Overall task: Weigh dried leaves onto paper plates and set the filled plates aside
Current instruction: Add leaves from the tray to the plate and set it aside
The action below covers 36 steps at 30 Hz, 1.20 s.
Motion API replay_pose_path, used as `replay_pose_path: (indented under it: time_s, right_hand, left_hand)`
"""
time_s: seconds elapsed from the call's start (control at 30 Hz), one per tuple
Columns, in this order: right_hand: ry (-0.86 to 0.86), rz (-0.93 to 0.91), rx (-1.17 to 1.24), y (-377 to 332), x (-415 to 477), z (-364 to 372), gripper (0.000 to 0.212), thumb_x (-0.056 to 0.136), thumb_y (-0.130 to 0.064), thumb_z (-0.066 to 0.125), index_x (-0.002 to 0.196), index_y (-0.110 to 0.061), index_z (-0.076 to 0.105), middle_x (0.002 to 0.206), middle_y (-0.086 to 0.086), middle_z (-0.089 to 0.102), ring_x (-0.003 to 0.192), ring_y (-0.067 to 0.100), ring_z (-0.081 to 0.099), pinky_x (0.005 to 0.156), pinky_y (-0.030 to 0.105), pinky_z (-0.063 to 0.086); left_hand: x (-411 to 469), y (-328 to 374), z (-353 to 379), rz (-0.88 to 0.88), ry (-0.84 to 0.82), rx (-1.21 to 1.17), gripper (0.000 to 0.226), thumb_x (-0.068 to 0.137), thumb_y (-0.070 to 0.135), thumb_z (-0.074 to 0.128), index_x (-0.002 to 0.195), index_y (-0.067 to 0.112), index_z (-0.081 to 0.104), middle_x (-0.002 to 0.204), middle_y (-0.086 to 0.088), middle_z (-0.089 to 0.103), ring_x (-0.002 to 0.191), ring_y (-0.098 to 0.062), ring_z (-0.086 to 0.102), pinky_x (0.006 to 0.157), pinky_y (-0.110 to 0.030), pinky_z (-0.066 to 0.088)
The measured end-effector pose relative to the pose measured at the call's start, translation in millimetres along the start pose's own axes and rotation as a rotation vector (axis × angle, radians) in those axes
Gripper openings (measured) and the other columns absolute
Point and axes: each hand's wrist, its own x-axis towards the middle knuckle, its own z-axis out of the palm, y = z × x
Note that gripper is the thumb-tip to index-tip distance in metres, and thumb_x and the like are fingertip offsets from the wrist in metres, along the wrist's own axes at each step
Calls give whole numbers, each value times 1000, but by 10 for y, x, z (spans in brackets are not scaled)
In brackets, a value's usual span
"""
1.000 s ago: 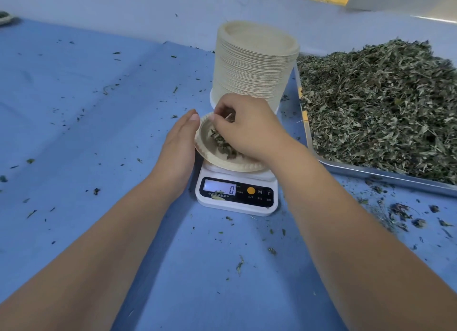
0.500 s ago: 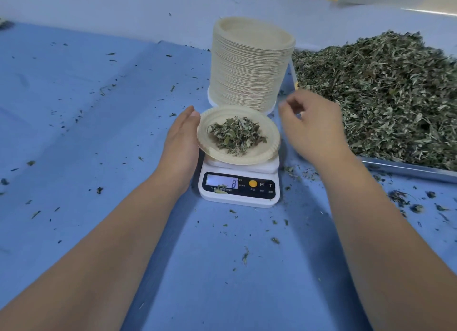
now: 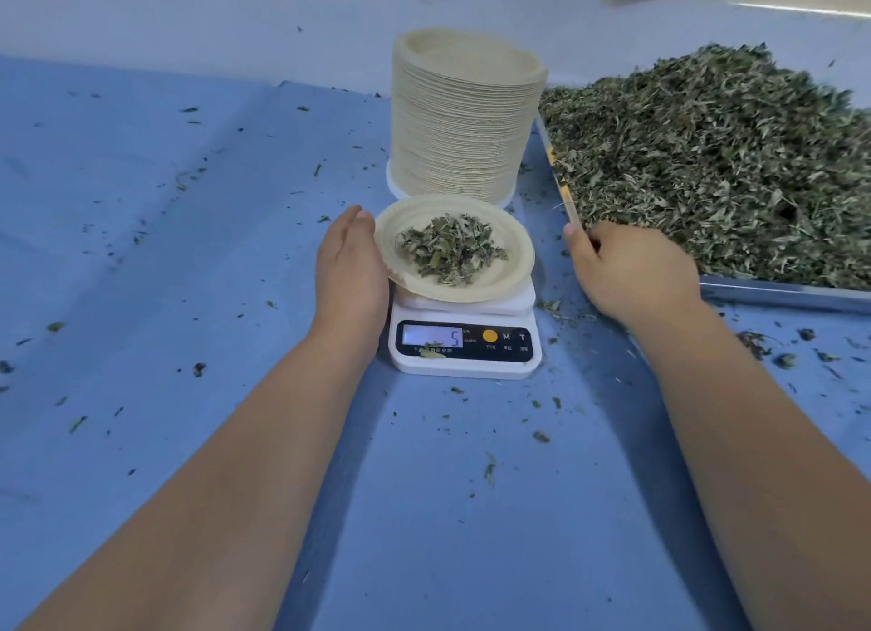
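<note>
Nearest the camera, the blue-covered bench [image 3: 188, 253] is strewn with loose leaf crumbs, and the person's two bare forearms reach forward over it, well apart. Between them sits a small white digital scale [image 3: 464, 347], its display showing what looks like a 5, though a leaf scrap lies on the panel and the digits are faint. A paper plate [image 3: 396, 234] rests on the scale's platform and carries a small mound of dried leaves [image 3: 450, 248] at its centre. The left hand [image 3: 351, 272] lies with straight fingers along the plate's left rim, touching it or just beside it, gripping nothing. The right hand [image 3: 631, 272] is off to the right of the scale at the near corner of a metal tray [image 3: 777, 293], its fingers curled under; whether they pinch any leaves cannot be told from this angle. Behind the scale stands a tall stack of paper plates [image 3: 464, 121], and the tray beyond the right hand holds a large heap of dried leaves [image 3: 707, 159]. The step in hand appears to be checking the portion's weight. The next move likely calls either for a small pinch more from the heap or for lifting the plate level off the scale, so that nothing spills, and setting it aside.
</note>
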Motion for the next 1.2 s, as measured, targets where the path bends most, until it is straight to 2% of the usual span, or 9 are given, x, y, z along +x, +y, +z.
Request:
replay_pose_path:
  time_s: [0.1,0.2,0.33,0.47,0.57,0.67,0.87,1.0,1.2]
  right_hand:
    - [52,-9,-52,29,-15,-52,67,101,-65,22,87,-11,60,83,11,59,89,37,57,79,47,48]
    - [-153,98,-153,78,-15,-72,86,88,-84,6,93,-14,55,92,10,59,96,37,58,91,54,45]
    - [-147,28,-120,98,-7,-47,80,88,-84,7,75,-18,50,76,6,55,76,31,56,76,45,52]
    - [-42,-28,-71,48,-23,22,70,97,-72,19,70,-15,50,67,5,53,59,24,49,55,30,35]
    - [-20,-45,-77,19,-39,63,65,99,-67,22,71,-15,48,66,5,51,57,24,46,57,32,35]
    - [21,-46,-34,35,-43,76,65,101,-64,24,66,-15,48,62,6,51,55,24,46,57,31,36]
    - [89,-59,-5,32,-89,94,60,102,-59,29,64,-15,44,57,3,48,50,21,43,53,28,34]
    - [88,-52,-14,37,-95,94,59,102,-59,29,66,-16,47,59,3,50,52,21,45,53,27,33]
    - [97,-53,37,22,-80,52,57,105,-55,30,66,-15,45,59,5,49,52,24,46,49,27,29]
  left_hand:
    - [-10,28,0,-2,10,-15,59,98,28,46,141,-9,29,153,-26,27,142,-44,24,118,-62,20]
    - [0,19,2,-6,26,3,58,98,30,45,141,-8,32,152,-25,30,142,-41,27,118,-60,22]
    - [14,16,9,-33,54,-1,54,100,30,45,142,-4,41,152,-20,41,142,-34,37,119,-51,29]
    - [25,6,30,-30,66,-6,55,99,29,45,141,-7,34,152,-22,33,141,-38,30,118,-55,25]
    - [7,7,16,-40,78,-16,56,99,32,46,145,0,46,151,-19,46,140,-35,42,121,-53,29]
    - [-37,53,-5,-33,83,-24,56,93,41,48,144,21,56,145,10,56,134,-8,52,120,-37,36]
    - [-110,64,-25,-27,93,-21,64,82,48,46,142,27,58,141,16,56,132,-4,52,118,-36,39]
    - [-114,60,-39,-21,105,-29,66,81,49,46,142,24,58,142,12,58,133,-8,54,118,-38,40]
    - [-129,95,-29,-17,90,-56,69,85,39,50,140,-1,47,150,-19,43,142,-34,40,120,-57,32]
